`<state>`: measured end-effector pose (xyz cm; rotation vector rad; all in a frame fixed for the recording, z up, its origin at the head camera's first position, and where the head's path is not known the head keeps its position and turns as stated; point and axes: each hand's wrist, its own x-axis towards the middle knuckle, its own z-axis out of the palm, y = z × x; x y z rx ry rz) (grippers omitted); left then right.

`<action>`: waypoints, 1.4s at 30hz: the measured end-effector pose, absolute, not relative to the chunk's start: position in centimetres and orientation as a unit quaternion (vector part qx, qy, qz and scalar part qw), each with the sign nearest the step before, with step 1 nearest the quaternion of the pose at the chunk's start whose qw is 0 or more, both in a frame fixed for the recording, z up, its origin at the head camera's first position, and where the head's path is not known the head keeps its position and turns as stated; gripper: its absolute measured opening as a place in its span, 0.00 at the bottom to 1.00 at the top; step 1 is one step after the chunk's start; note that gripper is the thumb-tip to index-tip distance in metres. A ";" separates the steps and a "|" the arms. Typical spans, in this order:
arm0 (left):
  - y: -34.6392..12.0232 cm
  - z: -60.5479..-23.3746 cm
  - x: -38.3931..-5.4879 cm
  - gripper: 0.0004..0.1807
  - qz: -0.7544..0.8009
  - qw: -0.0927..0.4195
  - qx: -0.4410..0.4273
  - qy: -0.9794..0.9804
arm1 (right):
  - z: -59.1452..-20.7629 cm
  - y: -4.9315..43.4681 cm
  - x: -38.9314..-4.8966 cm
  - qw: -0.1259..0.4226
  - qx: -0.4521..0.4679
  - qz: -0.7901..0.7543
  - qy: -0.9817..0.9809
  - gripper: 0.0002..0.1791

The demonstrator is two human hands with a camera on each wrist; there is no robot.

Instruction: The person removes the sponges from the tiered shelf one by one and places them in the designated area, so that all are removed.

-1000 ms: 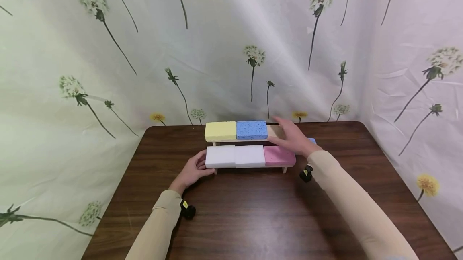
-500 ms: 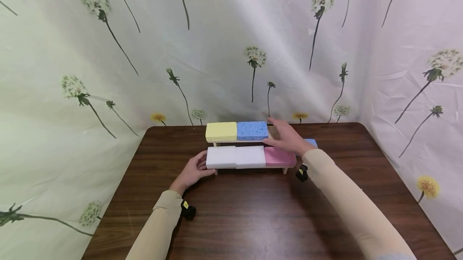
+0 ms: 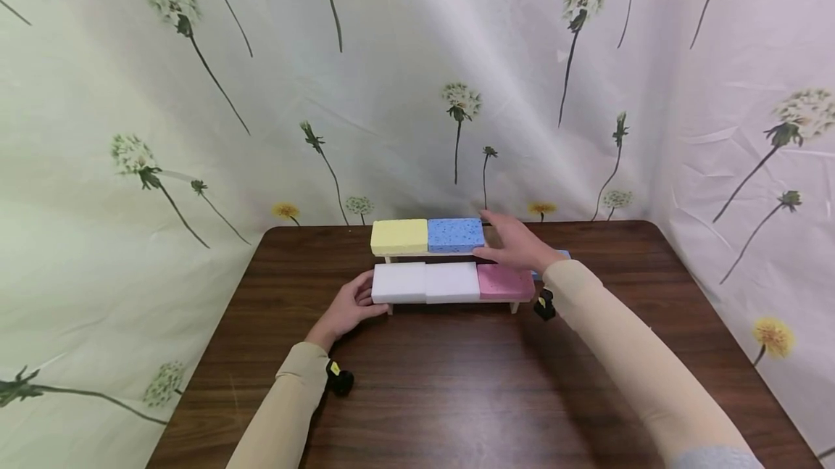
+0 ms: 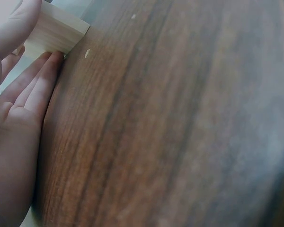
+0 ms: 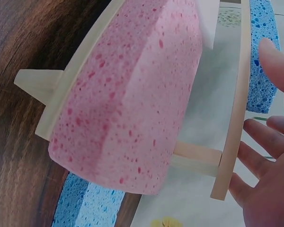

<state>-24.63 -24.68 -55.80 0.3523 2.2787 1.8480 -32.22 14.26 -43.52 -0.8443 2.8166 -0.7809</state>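
Blue sponge (image 3: 455, 235): on far shelf (image 5: 242, 85); likely light, soft.
Hold: I'd pinch near and far sides.
Right hand (image 3: 520, 246): my fingers spread.
Left hand (image 3: 344, 309): straight fingers touch near stand (image 4: 57, 28).

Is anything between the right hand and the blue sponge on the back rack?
Nothing visible. The right hand is at the right end of the blue sponge, touching it or nearly so; the pink sponge sits on the front rack, not between them.
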 end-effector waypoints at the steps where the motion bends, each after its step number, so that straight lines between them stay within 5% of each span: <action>1: -24.7 -55.8 -24.6 0.46 0.622 0.093 0.119 0.768 | -43.5 14.2 -32.3 0.051 -0.277 -0.254 0.925 0.50; 42: -24.9 -56.2 -24.8 0.44 0.621 0.090 0.121 0.769 | -43.6 14.0 -31.7 0.053 -0.258 -0.262 0.928 0.45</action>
